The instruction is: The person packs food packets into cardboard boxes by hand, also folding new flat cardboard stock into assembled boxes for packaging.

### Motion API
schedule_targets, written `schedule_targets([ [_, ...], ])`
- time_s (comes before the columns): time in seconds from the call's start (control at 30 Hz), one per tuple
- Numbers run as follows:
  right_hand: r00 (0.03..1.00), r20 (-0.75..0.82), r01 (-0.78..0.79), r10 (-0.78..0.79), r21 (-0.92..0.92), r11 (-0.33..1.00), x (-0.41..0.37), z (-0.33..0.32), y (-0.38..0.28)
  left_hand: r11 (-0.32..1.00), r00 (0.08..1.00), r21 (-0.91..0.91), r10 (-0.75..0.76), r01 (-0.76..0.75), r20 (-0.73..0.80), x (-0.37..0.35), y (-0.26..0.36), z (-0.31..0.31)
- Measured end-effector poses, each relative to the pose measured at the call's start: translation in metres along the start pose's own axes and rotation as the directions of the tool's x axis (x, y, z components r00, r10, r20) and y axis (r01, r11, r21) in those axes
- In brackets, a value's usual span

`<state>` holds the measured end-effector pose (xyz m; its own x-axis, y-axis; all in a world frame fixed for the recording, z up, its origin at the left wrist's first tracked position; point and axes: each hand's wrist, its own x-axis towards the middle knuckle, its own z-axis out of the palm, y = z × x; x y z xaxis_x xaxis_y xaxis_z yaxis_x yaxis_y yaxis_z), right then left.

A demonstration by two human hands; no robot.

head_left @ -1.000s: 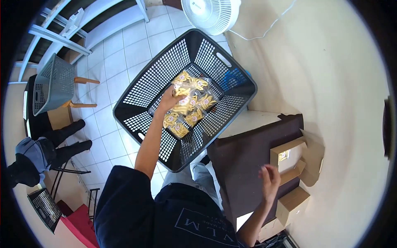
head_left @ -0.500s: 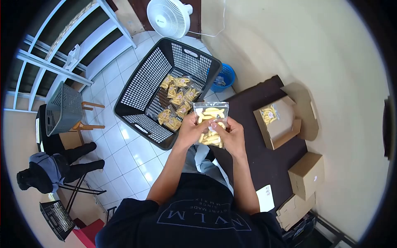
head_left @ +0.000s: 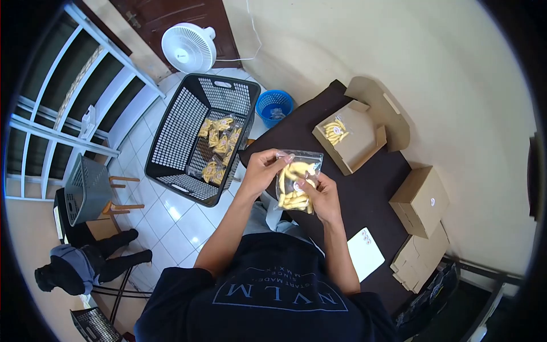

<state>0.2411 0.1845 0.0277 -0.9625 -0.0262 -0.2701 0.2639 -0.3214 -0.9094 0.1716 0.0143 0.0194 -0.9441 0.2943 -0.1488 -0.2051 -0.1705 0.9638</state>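
"While both are up, what do your fingers hold?"

"My left hand (head_left: 263,171) pinches the top edge of the snack bag (head_left: 296,185), my right hand (head_left: 323,198) pinches its side, above the near edge of the dark table (head_left: 367,194). Farther off, an open box (head_left: 360,153) holds a second bag (head_left: 335,131)."

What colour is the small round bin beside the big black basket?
Blue; the small round perforated plastic bin shows best in head view.

Both hands (head_left: 290,182) gripping snack bag (head_left: 296,185) over table (head_left: 370,188).
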Motion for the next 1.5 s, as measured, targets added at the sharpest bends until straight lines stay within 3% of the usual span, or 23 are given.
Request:
schedule_targets([
  [0.2, 0.999, -0.039, 0.038, -0.034, 0.089, 0.995, -0.011, -0.018, 0.008, 0.992, 0.997, 0.114, 0.062, -0.057, -0.044, 0.003, -0.022, 0.027],
  [0.27, 0.999, -0.015, 0.043, -0.042, 0.099, 0.994, -0.014, -0.023, 0.015, 0.979, 0.996, -0.186, -0.087, 0.085, -0.006, 0.003, -0.042, 0.026],
  [0.33, 0.999, -0.017, 0.042, -0.040, 0.086, 0.995, -0.015, -0.040, 0.030, 0.973, 0.989, -0.180, -0.149, 0.145, -0.010, -0.001, -0.046, 0.031],
  [0.4, 0.983, 0.169, -0.027, 0.068, -0.235, 0.972, -0.017, -0.062, 0.039, 0.996, 0.998, 0.059, -0.067, 0.066, 0.002, 0.000, -0.045, 0.029],
  [0.43, 0.988, 0.150, -0.010, 0.039, -0.186, 0.983, -0.018, -0.067, 0.041, 0.985, 0.995, 0.172, 0.017, -0.034, 0.102, 0.001, -0.042, 0.028],
  [0.47, 0.989, 0.142, -0.007, 0.033, -0.178, 0.984, -0.018, -0.072, 0.044, 0.983, 0.994, 0.178, 0.014, -0.034, 0.112, 0.000, -0.039, 0.027],
  [0.53, 0.992, 0.086, 0.108, -0.095, -0.175, 0.979, -0.015, -0.073, 0.030, 0.901, 0.942, 0.422, -0.054, -0.096, 0.330, -0.003, -0.034, 0.031],
  [0.6, 0.988, 0.122, 0.128, -0.098, -0.272, 0.954, -0.013, -0.070, 0.017, 0.870, 0.924, 0.485, -0.114, -0.084, 0.365, -0.007, -0.035, 0.043],
  [0.67, 0.979, 0.163, 0.191, -0.122, -0.520, 0.833, -0.009, -0.064, 0.005, 0.862, 0.937, 0.468, 0.025, -0.197, 0.347, -0.010, -0.035, 0.053],
  [0.7, 0.980, 0.162, 0.187, -0.119, -0.524, 0.831, -0.009, -0.061, -0.001, 0.859, 0.937, 0.472, 0.026, -0.199, 0.349, -0.009, -0.033, 0.055],
  [0.8, 0.965, 0.125, 0.263, -0.232, -0.442, 0.857, -0.006, -0.055, 0.011, 0.799, 0.958, 0.553, 0.095, -0.236, 0.271, -0.012, -0.033, 0.060],
  [0.87, 0.965, 0.123, 0.262, -0.231, -0.455, 0.851, -0.006, -0.054, 0.012, 0.773, 0.977, 0.604, 0.207, -0.195, 0.051, -0.016, -0.037, 0.067],
  [1.0, 0.966, 0.130, 0.259, -0.225, -0.490, 0.832, -0.010, -0.055, 0.005, 0.833, 0.987, 0.549, 0.133, -0.061, -0.094, -0.012, -0.033, 0.064],
  [1.13, 0.985, 0.064, 0.171, -0.161, -0.506, 0.845, -0.021, -0.059, -0.005, 0.802, 0.937, 0.583, 0.292, -0.131, -0.191, -0.003, -0.033, 0.065],
  [1.2, 0.983, 0.082, 0.181, -0.162, -0.501, 0.846, -0.027, -0.067, -0.008, 0.783, 0.931, 0.612, 0.296, -0.110, -0.212, 0.011, -0.041, 0.048],
  [1.27, 0.982, 0.023, 0.191, -0.190, -0.166, 0.967, -0.036, -0.077, -0.004, 0.937, 0.857, 0.340, 0.239, -0.080, -0.457, 0.027, -0.059, 0.010],
  [1.3, 0.982, 0.034, 0.191, -0.188, -0.168, 0.967, -0.033, -0.076, -0.005, 0.937, 0.851, 0.339, 0.242, -0.080, -0.466, 0.029, -0.050, 0.009],
  [1.37, 0.983, -0.039, 0.165, -0.177, -0.215, 0.963, -0.029, -0.072, -0.006, 0.994, 0.946, 0.078, 0.095, -0.075, -0.309, 0.022, -0.021, 0.017],
  [1.4, 0.983, -0.078, 0.143, -0.166, -0.241, 0.960, -0.029, -0.071, -0.005, 0.995, 0.945, 0.070, 0.084, -0.065, -0.316, 0.018, -0.021, 0.025],
  [1.43, 0.996, 0.024, 0.087, -0.083, -0.297, 0.951, -0.022, -0.070, -0.003, 0.998, 0.955, -0.051, 0.016, -0.032, -0.296, 0.019, -0.023, 0.039],
  [1.5, 0.990, 0.120, 0.088, -0.069, -0.155, 0.984, -0.007, -0.065, 0.017, 0.964, 0.974, -0.262, -0.102, 0.046, -0.203, 0.016, -0.018, 0.062],
])
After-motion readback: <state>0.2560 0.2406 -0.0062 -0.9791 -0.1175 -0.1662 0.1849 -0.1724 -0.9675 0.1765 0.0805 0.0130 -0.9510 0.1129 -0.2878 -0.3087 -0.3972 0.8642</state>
